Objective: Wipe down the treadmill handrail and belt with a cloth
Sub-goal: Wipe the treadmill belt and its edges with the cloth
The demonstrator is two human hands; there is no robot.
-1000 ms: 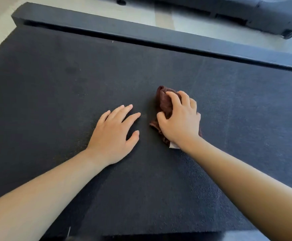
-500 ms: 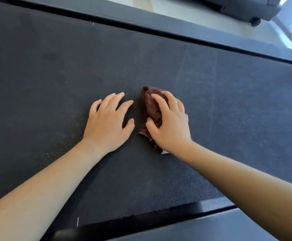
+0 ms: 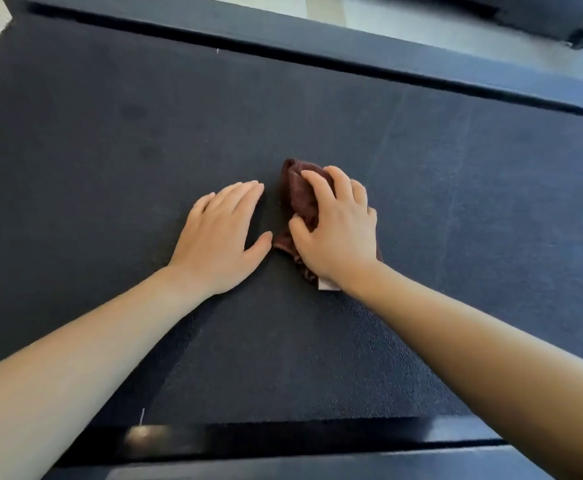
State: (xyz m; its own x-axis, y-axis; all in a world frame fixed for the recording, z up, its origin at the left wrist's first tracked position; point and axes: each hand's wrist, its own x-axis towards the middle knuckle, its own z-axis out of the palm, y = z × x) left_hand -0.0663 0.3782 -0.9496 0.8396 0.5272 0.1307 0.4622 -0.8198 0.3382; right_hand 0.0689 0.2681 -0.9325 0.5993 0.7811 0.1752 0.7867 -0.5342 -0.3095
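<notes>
Two bare hands on one dark treadmill belt (image 3: 110, 202). The left hand (image 3: 219, 235) lies flat, fingers straight. The right hand (image 3: 338, 230) grips one bunched maroon cloth (image 3: 297, 199) mid-belt, just beside it.

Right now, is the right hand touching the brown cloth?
Touching. The head view shows the right hand on the brown cloth, fingers curled over it, holding it against the treadmill belt.

Indoor exercise spot; home or gym unclear. Evidence: wide black treadmill belt (image 3: 421, 202) between dark side rails (image 3: 352, 53), pale smooth floor (image 3: 404, 19) beyond, dark wheeled furniture base (image 3: 525, 19) at far edge.
</notes>
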